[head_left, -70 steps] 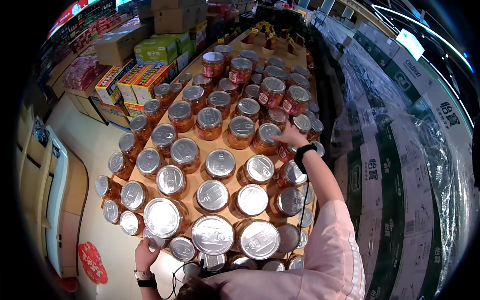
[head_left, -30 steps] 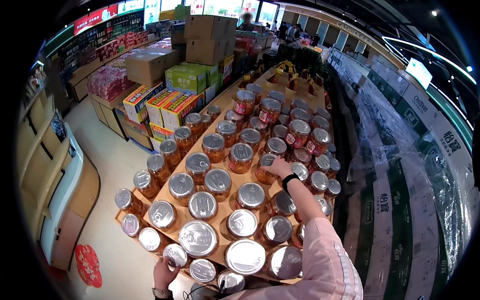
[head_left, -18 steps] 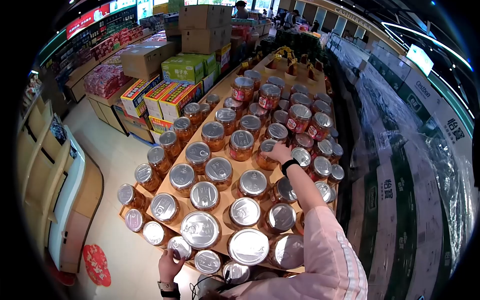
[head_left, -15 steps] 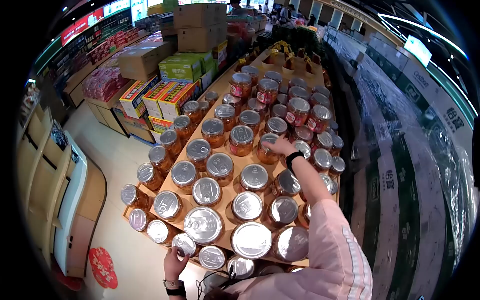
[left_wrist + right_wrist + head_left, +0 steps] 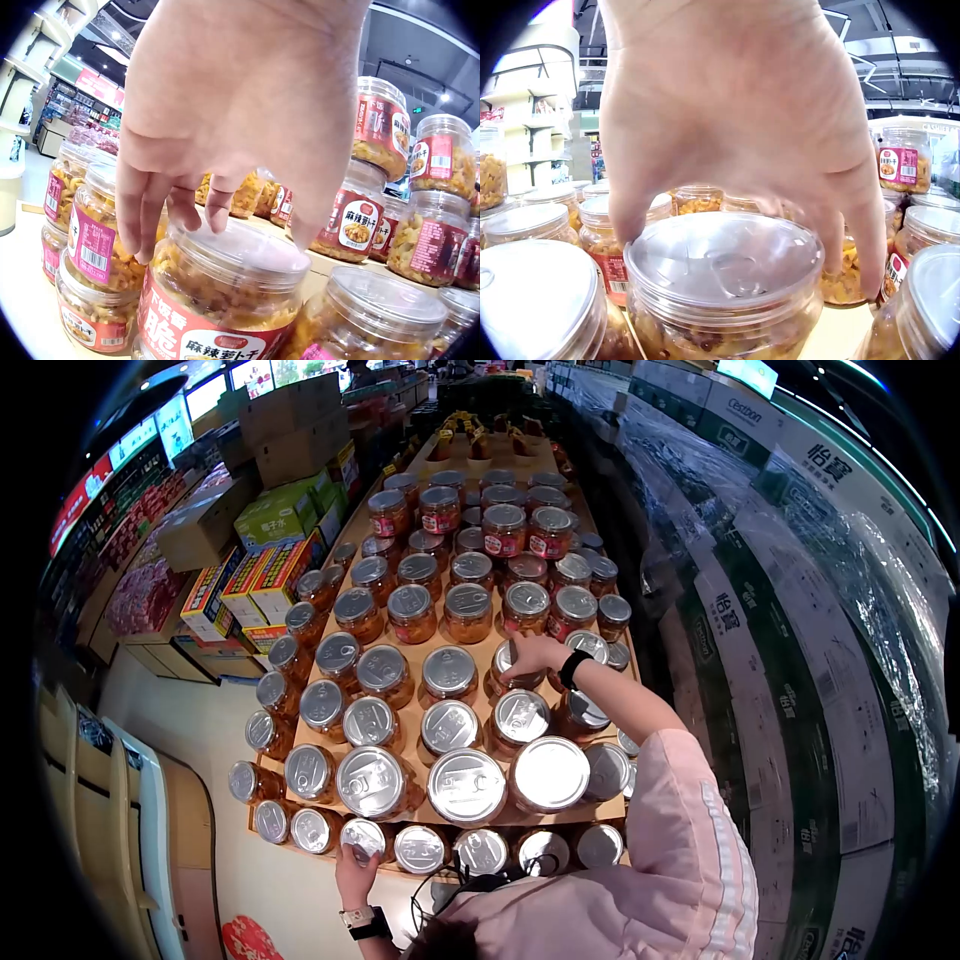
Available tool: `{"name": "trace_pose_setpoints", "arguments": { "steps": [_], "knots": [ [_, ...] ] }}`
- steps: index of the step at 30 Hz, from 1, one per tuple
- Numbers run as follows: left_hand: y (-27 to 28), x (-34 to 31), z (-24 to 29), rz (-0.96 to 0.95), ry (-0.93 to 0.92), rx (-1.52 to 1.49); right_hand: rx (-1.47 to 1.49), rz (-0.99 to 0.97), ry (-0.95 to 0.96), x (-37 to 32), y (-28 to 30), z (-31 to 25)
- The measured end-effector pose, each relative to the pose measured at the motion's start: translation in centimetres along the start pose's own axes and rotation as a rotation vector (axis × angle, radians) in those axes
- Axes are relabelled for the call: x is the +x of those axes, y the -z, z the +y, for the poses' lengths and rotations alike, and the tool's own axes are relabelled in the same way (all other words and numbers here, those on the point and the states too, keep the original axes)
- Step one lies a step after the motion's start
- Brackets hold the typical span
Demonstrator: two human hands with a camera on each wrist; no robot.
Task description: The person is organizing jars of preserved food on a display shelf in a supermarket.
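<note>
My right hand (image 5: pixel 540 653) spans the silver pull-ring lid of a jar (image 5: pixel 720 262) in the display's right-middle part. In the right wrist view the thumb sits at the lid's left rim and the fingers reach down its far right side. At the front left edge, my left hand (image 5: pixel 356 877) is over another jar (image 5: pixel 225 292), which stands on the lower ledge. That jar is clear plastic with a red label of Chinese characters and holds yellow-orange dried radish. The left fingers bend down over its lid, the thumb at the right.
Rows of similar jars cover the wooden display table (image 5: pixel 487 740), with some stacked in two layers (image 5: pixel 503 530) farther back. Film-wrapped cartons (image 5: pixel 790 610) stand along the right side. To the left are green boxes (image 5: pixel 285 515), brown cartons (image 5: pixel 290 412) and a shelf unit (image 5: pixel 95 790).
The right hand has left one jar and now holds a nearer one in the row in front. The left hand stays at the same front jar. The head view has swung to the right.
</note>
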State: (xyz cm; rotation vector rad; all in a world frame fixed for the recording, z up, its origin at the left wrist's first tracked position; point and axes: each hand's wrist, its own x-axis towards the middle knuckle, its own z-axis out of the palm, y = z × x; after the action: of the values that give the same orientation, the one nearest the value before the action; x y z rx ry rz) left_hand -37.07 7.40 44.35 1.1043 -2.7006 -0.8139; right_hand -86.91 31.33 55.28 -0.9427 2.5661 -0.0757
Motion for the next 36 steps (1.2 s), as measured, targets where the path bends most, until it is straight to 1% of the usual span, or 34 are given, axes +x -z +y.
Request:
{"name": "trace_pose_setpoints", "arguments": {
  "steps": [3, 4, 6, 12, 16, 19, 22, 23, 24, 26, 28, 29, 32, 36],
  "knots": [
    [-0.3, 0.0, -1.3, -0.025, -0.017, -0.029, 0.025, 0.002, -0.04, -0.1, 0.2, -0.6],
    [-0.5, 0.2, -1.6, -0.038, -0.017, -0.055, 0.028, 0.061, -0.021, 0.3, 0.1, -0.3],
    [-0.6, 0.2, -2.2, -0.045, -0.021, -0.095, 0.044, 0.069, -0.014, 1.2, 0.3, 0.5],
    [-0.3, -0.1, -1.9, -0.016, -0.039, -0.129, 0.061, 0.13, -0.132, 2.2, 0.6, 2.1],
    [0.0, -0.1, -1.1, 0.0, -0.025, -0.103, 0.017, 0.169, -0.15, 2.3, 0.2, 2.5],
    [-0.2, -0.1, -0.9, 0.006, -0.022, -0.089, 0.036, 0.088, -0.113, 1.6, 1.3, 3.5],
    [-0.3, -0.1, -0.9, 0.02, -0.011, -0.062, 0.162, 0.126, -0.083, 0.7, 2.8, 5.5],
    [-0.5, 0.0, -1.1, 0.022, -0.006, -0.06, 0.188, 0.215, -0.078, -0.2, 2.9, 6.5],
    [-0.6, 0.1, -1.1, 0.022, -0.002, -0.058, 0.075, 0.111, -0.164, -0.9, 3.2, 7.5],
    [-0.5, 0.1, -1.0, 0.01, -0.004, -0.066, -0.002, 0.04, -0.313, -2.9, 2.5, 8.6],
    [-0.4, 0.4, -1.2, 0.004, -0.013, -0.073, 0.015, -0.069, -0.319, -4.0, 1.7, 9.8],
    [-0.5, 0.4, -1.4, 0.005, -0.019, -0.077, 0.091, 0.025, -0.381, -3.7, 0.9, 9.9],
    [-0.6, 0.5, -1.4, 0.011, -0.028, -0.082, 0.036, 0.11, -0.3, -3.5, 0.1, 10.7],
    [-0.1, 0.3, -0.7, 0.011, -0.009, -0.082, 0.036, 0.125, -0.268, -4.2, 0.9, 11.0]
  ]
}}
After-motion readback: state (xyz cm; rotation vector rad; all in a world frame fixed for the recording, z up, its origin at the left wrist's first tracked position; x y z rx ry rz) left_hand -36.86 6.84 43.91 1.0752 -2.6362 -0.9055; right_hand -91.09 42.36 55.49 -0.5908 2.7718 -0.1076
